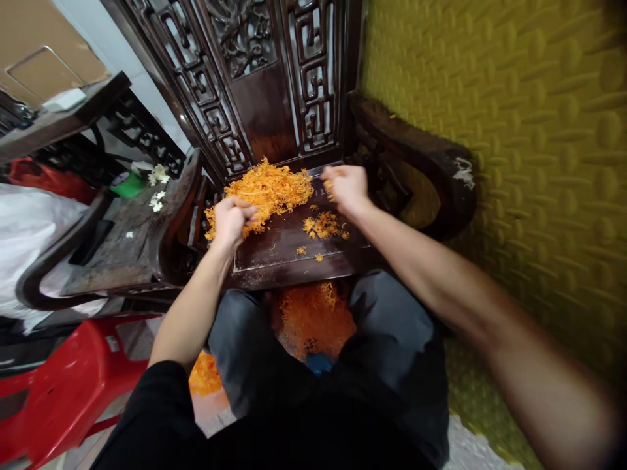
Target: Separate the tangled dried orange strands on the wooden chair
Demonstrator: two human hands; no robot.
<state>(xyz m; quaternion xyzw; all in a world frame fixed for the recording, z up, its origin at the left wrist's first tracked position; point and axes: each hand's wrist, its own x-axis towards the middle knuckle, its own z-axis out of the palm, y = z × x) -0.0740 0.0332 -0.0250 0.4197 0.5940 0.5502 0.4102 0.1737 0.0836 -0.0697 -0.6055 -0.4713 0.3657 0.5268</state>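
Observation:
A heap of small orange, thin-branched flower-like pieces [272, 186] lies on the dark carved wooden chair seat [274, 251]. My left hand [231, 220] is at the heap's near left edge, thumb and fingers pinched together; what is between them I cannot make out. Over the right part of the seat my right hand [347, 187], slightly blurred, is closed with orange pieces [328, 185] showing at its fingers. Just below it sits a smaller cluster of orange pieces [324, 225], with a few single ones scattered nearer the front edge.
Between my knees is a mass of orange pieces [316, 320]; another orange pile [206, 374] is at lower left. A red plastic chair [73, 378] stands left. On the neighbouring wooden seat are white flowers [157, 201] and a green container [128, 184]. Yellow textured padding [514, 130] borders the right.

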